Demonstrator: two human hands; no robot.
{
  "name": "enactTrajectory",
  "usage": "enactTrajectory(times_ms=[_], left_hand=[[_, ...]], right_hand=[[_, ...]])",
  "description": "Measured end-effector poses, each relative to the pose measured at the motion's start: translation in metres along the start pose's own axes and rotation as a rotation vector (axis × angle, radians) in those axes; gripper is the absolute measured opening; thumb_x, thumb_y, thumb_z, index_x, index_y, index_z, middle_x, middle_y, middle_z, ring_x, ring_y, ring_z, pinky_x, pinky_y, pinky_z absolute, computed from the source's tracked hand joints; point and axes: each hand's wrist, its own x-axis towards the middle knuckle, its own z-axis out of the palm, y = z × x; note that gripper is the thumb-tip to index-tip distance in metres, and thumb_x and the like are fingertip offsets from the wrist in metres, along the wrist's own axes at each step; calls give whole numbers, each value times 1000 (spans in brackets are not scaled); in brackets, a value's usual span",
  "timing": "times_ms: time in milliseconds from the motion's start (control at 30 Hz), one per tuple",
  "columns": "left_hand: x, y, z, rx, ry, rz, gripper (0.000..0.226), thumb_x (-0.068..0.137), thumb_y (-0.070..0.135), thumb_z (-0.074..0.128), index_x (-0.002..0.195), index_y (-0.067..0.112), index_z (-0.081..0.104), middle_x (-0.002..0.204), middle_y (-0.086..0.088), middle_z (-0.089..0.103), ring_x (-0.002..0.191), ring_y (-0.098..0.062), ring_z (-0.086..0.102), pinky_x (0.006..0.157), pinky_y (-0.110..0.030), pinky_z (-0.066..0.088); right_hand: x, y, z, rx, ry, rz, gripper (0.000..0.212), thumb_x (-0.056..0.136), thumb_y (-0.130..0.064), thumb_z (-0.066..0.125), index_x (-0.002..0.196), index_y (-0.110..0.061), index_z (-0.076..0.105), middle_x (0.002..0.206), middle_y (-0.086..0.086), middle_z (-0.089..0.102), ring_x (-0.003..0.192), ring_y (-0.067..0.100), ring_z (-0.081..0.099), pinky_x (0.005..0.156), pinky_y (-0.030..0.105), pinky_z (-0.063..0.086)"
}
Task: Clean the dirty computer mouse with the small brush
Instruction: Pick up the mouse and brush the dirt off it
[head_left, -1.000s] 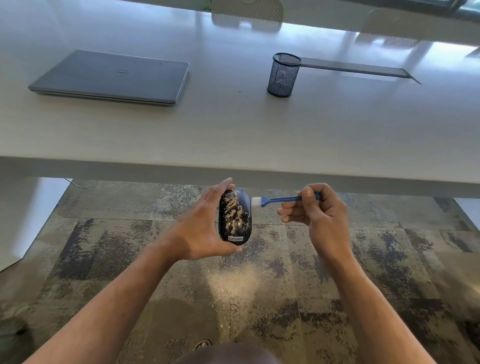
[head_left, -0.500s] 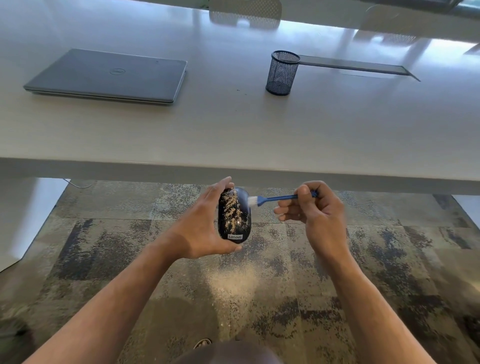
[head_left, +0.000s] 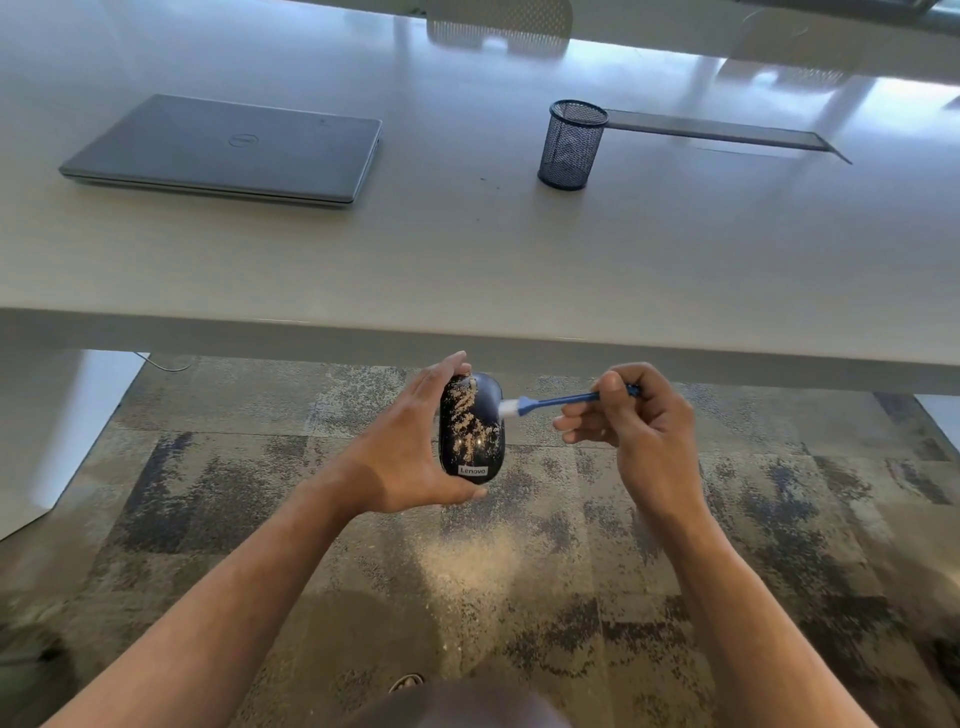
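1. Head view: the left hand (head_left: 410, 457) gripped the black mouse (head_left: 471, 427), speckled with tan crumbs, upright below the near edge of the surface (head_left: 467, 260), above the carpet.
2. The right hand (head_left: 636, 421) pinched the blue brush (head_left: 558, 401), its white bristles touching the mouse's right side.
3. A closed laptop (head_left: 228, 150) lay far left, a mesh cup (head_left: 571, 144) right of it.
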Motion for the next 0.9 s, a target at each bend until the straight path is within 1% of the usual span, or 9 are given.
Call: enactTrajectory(times_ms=[100,233,367,533,600,767,900], left_hand=[[1,2,1,-5,-6,-1,130,54,42,92,153,27,9,152,11,29,132,-5,31,111,-29,27],[3,5,2,-14,-5,-4,130,55,40,92,153,26,9,153,10,28,133,-5,29,111,-30,26],[3,3,1,-2,4,-3,130,54,40,93,153,25,10,151,11,29,132,-3,30,111,-27,25],[2,2,2,2,8,-8,130,54,41,92,153,27,10,151,11,29,129,-2,31,109,-25,25],[3,3,2,5,8,-6,130,54,39,93,153,25,10,151,10,29,129,-2,30,109,-26,24],[4,5,4,2,5,0,130,54,36,93,154,23,10,151,8,30,129,-2,29,108,-24,23],[4,4,2,0,17,-2,130,54,38,93,153,23,10,151,8,30,131,-4,30,109,-25,23]], right_hand=[[6,-2,5,11,10,3,18,105,-18,46,96,-8,58,81,13,75,74,29,75,68,38,63],[6,3,14,-27,-24,2,16,105,-19,47,96,-10,58,80,9,76,74,25,76,67,35,62],[-3,10,5,-37,-22,4,14,103,-16,49,95,-9,58,79,12,75,73,25,76,66,34,62],[-6,12,-11,-46,0,3,12,102,-14,51,96,-7,59,80,11,76,74,27,77,68,38,63],[-4,9,-10,-31,5,-5,10,103,-11,51,96,-7,58,80,11,76,74,26,77,68,37,63],[-5,6,2,-25,-55,-21,3,99,-8,56,97,-8,58,81,9,77,75,23,77,68,30,62],[-10,13,-3,-17,-71,22,1,97,-6,59,97,-5,59,80,11,77,75,24,77,68,31,63]])
